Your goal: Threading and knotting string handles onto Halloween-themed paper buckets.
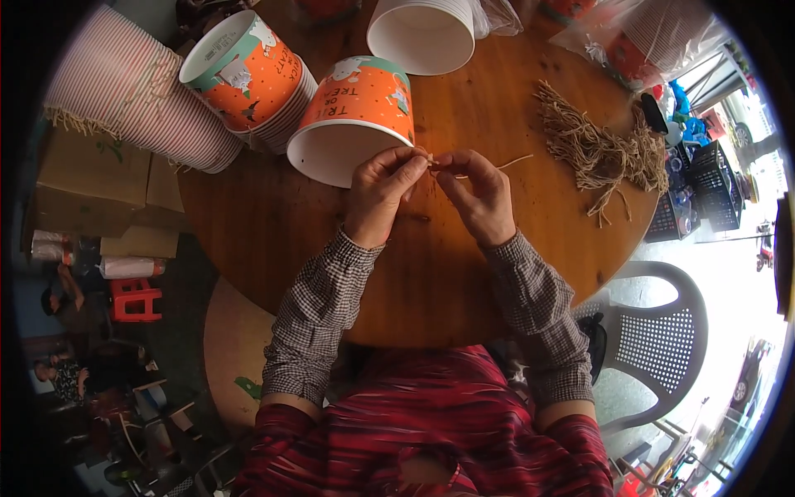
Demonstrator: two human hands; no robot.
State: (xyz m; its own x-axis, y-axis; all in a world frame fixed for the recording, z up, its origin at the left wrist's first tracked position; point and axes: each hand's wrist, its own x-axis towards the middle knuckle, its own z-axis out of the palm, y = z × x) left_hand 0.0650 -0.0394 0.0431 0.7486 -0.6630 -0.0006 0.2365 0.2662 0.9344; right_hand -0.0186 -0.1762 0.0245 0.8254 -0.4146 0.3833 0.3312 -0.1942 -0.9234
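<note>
Pinching a thin tan paper cord [497, 166] between thumb and forefinger, both hands meet over the round wooden surface [273, 232], just at the rim of an orange printed paper bucket [358, 116]. The left hand [379, 195] is closed on one end of the cord right against the bucket's open mouth, and the right hand [479, 197] grips it a little toward 3 o'clock, with the loose tail running off the same way. The bucket lies on its side with its white opening turned toward the person, which seems to be why the fingers can work at its edge without lifting it. Held taut and close like this, the cord looks set for threading or knotting, though that is my reading only.

A loose heap of the same cords [604, 149] lies at 2 o'clock from the hands, within easy reach of the right one. At 11 o'clock a nested stack of orange buckets [248, 79] rests on its side, and farther toward 10 o'clock a long stack of pale striped cups [132, 99] with cords hanging from it leans past the surface's edge. A plain white bucket [422, 33] sits at 12 o'clock.

Where exactly the cord meets the bucket is covered by the left fingers, so whether it passes through a hole cannot be told. A clear bag [646, 41] at 1 o'clock is cut off by the rim, its contents blurred. A white plastic chair [662, 331] stands at 4 o'clock.
</note>
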